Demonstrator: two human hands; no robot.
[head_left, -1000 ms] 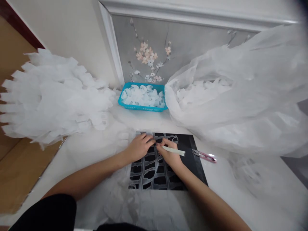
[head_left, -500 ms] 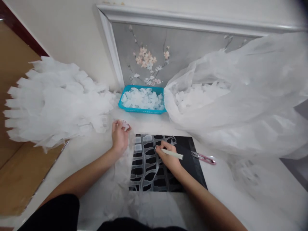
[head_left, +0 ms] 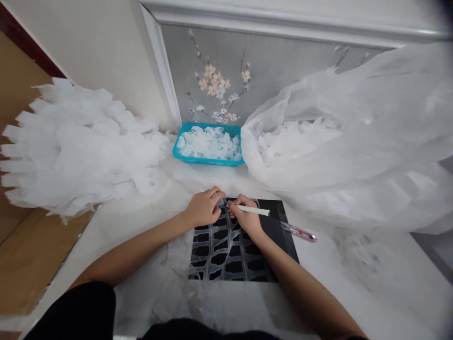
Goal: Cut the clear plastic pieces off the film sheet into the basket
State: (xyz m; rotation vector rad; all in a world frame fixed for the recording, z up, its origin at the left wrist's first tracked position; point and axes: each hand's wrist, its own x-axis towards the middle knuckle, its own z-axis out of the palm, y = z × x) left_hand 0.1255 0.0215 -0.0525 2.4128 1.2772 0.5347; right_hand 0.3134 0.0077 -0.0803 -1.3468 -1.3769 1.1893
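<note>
A translucent sheet with rows of cut-out shapes lies on a black mat. My right hand grips a slim white pen-like tool, its tip hidden at my fingers over the upper part of the sheet. My left hand rests on the sheet's upper left, thumb and index finger apart, close to my right fingertips. No piece shows between the left fingers. Pink-handled thread snips lie at the mat's right edge.
Behind the mat stands a blue tray full of small translucent pieces. A large heap of white sheets is on the left. At right, a big translucent plastic bag holds more pieces. A framed flower picture leans behind.
My left hand has moved right, from beside the mat onto the sheet's upper left; the pale piece at its fingers no longer shows. My right hand has shifted slightly up with the tool.
</note>
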